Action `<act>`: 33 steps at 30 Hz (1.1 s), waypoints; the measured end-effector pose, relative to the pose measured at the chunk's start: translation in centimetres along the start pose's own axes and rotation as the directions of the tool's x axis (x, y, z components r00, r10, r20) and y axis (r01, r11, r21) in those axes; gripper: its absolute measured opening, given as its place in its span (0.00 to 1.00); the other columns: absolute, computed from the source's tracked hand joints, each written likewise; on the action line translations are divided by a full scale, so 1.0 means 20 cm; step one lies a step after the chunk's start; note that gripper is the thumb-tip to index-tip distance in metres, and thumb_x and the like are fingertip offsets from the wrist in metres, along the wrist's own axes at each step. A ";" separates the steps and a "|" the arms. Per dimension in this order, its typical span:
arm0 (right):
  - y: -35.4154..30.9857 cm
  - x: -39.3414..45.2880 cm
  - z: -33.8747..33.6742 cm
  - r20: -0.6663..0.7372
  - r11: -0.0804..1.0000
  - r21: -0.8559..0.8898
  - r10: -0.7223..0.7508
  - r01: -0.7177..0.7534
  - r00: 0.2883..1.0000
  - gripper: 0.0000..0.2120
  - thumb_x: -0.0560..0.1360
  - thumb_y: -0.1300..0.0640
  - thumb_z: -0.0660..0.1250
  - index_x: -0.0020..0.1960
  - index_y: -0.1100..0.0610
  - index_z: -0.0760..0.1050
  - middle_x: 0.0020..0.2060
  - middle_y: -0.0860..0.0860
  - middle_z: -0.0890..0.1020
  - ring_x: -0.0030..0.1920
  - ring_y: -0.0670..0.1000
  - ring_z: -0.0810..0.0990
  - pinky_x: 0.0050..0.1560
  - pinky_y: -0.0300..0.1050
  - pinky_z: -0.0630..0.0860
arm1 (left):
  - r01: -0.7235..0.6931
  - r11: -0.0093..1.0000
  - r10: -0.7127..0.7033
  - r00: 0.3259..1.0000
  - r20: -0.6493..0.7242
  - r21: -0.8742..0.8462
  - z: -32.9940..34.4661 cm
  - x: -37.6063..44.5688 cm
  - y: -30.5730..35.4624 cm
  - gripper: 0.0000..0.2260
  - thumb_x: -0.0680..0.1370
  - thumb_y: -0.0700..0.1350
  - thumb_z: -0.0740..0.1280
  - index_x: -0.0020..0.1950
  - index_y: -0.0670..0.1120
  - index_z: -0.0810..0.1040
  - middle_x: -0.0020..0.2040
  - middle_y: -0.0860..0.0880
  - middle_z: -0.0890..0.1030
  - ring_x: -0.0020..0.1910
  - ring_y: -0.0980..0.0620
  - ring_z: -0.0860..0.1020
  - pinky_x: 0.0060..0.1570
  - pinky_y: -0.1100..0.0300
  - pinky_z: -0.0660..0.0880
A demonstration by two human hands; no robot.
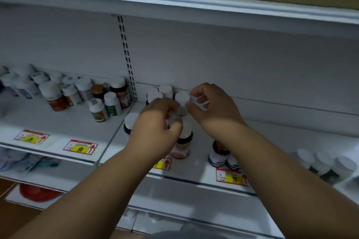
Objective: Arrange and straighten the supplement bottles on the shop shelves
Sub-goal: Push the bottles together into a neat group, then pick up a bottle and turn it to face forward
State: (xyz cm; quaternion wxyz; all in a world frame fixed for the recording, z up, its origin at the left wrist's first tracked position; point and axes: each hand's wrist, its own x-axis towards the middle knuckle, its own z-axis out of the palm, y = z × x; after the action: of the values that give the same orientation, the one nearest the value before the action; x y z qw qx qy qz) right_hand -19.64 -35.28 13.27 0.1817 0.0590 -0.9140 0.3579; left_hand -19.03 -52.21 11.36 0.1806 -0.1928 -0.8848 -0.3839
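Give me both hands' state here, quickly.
Left hand: fingers curled round the white-capped bottle, gripping it.
Right hand: curled beside the rear bottle; contact cannot be told.

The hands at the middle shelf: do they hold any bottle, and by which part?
The left hand grips a white-capped bottle near its cap. The right hand is curled beside another bottle's cap; contact cannot be told.

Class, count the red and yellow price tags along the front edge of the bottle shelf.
4. One price tag at far left, one right of it, one partly hidden behind the left forearm, one below the right forearm. The arms may hide others.
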 end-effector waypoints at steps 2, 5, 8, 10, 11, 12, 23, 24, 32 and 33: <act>0.03 0.10 0.10 0.015 0.998 -0.062 0.009 -0.008 1.000 0.11 0.75 0.49 0.69 0.55 0.49 0.74 0.49 0.44 0.75 0.44 0.40 0.73 0.42 0.34 0.69 | -0.039 0.999 0.039 0.999 0.019 -0.002 -0.04 0.07 -0.09 0.10 0.72 0.42 0.68 0.53 0.47 0.78 0.46 0.51 0.77 0.45 0.52 0.75 0.42 0.58 0.71; 0.09 0.26 0.23 0.147 0.980 -0.170 0.125 -0.099 0.981 0.18 0.78 0.50 0.66 0.66 0.54 0.72 0.60 0.54 0.74 0.56 0.51 0.75 0.53 0.40 0.69 | -0.064 0.998 0.064 0.993 0.096 -0.003 -0.08 0.18 -0.20 0.08 0.74 0.44 0.68 0.53 0.48 0.77 0.47 0.50 0.76 0.46 0.50 0.75 0.45 0.57 0.71; 0.14 0.40 0.33 0.316 0.916 -0.362 0.295 -0.172 0.902 0.25 0.79 0.51 0.65 0.73 0.57 0.66 0.68 0.60 0.68 0.66 0.59 0.70 0.63 0.48 0.69 | -0.035 0.999 0.037 0.978 0.204 -0.013 -0.11 0.27 -0.29 0.08 0.75 0.46 0.68 0.54 0.52 0.74 0.49 0.53 0.75 0.46 0.53 0.74 0.43 0.59 0.69; 0.17 0.44 0.38 0.357 0.869 -0.473 0.340 -0.145 0.870 0.22 0.78 0.55 0.66 0.69 0.61 0.71 0.66 0.62 0.71 0.64 0.61 0.72 0.62 0.50 0.71 | -0.020 1.000 0.020 0.968 0.249 -0.003 -0.11 0.33 -0.34 0.08 0.76 0.47 0.66 0.55 0.53 0.74 0.51 0.53 0.75 0.46 0.54 0.74 0.43 0.62 0.68; 0.18 0.45 0.40 0.344 0.866 -0.481 0.333 -0.140 0.878 0.20 0.77 0.56 0.66 0.67 0.62 0.72 0.65 0.63 0.72 0.63 0.62 0.73 0.62 0.50 0.71 | -0.017 1.000 0.016 0.966 0.260 0.002 -0.11 0.34 -0.36 0.08 0.77 0.48 0.66 0.56 0.52 0.74 0.51 0.53 0.75 0.47 0.54 0.74 0.42 0.63 0.67; 0.20 0.46 0.42 0.316 0.871 -0.469 0.317 -0.143 0.894 0.19 0.76 0.57 0.67 0.65 0.62 0.74 0.63 0.63 0.74 0.62 0.62 0.73 0.60 0.50 0.71 | -0.019 1.000 0.018 0.963 0.267 0.000 -0.11 0.36 -0.38 0.09 0.77 0.49 0.66 0.56 0.52 0.74 0.52 0.53 0.75 0.47 0.54 0.74 0.42 0.64 0.67; 0.27 0.43 0.46 0.022 0.940 -0.154 0.310 -0.303 0.950 0.23 0.70 0.51 0.74 0.59 0.57 0.69 0.54 0.54 0.72 0.49 0.53 0.73 0.43 0.42 0.67 | -0.018 0.995 0.046 0.953 0.299 -0.098 -0.10 0.43 -0.44 0.12 0.77 0.48 0.66 0.60 0.52 0.74 0.53 0.55 0.74 0.49 0.55 0.74 0.44 0.68 0.66; 0.23 0.41 0.43 -0.040 0.942 -0.045 0.331 -0.333 0.943 0.22 0.70 0.51 0.73 0.59 0.55 0.70 0.53 0.52 0.73 0.49 0.51 0.73 0.41 0.41 0.68 | -0.018 0.994 0.050 0.953 0.299 -0.110 -0.10 0.43 -0.43 0.13 0.77 0.49 0.66 0.60 0.51 0.73 0.54 0.55 0.74 0.50 0.56 0.73 0.45 0.66 0.66; -0.16 0.10 0.09 0.162 0.493 0.772 0.457 -0.401 0.874 0.26 0.60 0.39 0.77 0.45 0.58 0.78 0.39 0.53 0.84 0.41 0.52 0.83 0.45 0.50 0.81 | 0.186 0.887 -0.042 0.944 0.328 -0.423 -0.17 0.30 -0.21 0.22 0.74 0.69 0.51 0.56 0.61 0.75 0.53 0.63 0.76 0.51 0.70 0.73 0.49 0.76 0.66; -0.19 0.07 0.06 0.219 0.384 0.822 0.467 -0.420 0.857 0.27 0.58 0.40 0.78 0.44 0.60 0.77 0.38 0.54 0.85 0.40 0.53 0.84 0.43 0.50 0.82 | 0.247 0.854 -0.079 0.932 0.354 -0.458 -0.16 0.27 -0.18 0.25 0.71 0.71 0.51 0.57 0.60 0.77 0.53 0.63 0.77 0.52 0.68 0.74 0.53 0.71 0.68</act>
State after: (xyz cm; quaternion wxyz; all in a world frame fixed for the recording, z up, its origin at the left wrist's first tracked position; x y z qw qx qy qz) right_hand -20.31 -38.93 15.37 0.0490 -0.1150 -0.5974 0.7921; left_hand -24.84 -55.83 13.79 -0.0556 -0.2158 -0.7871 -0.5752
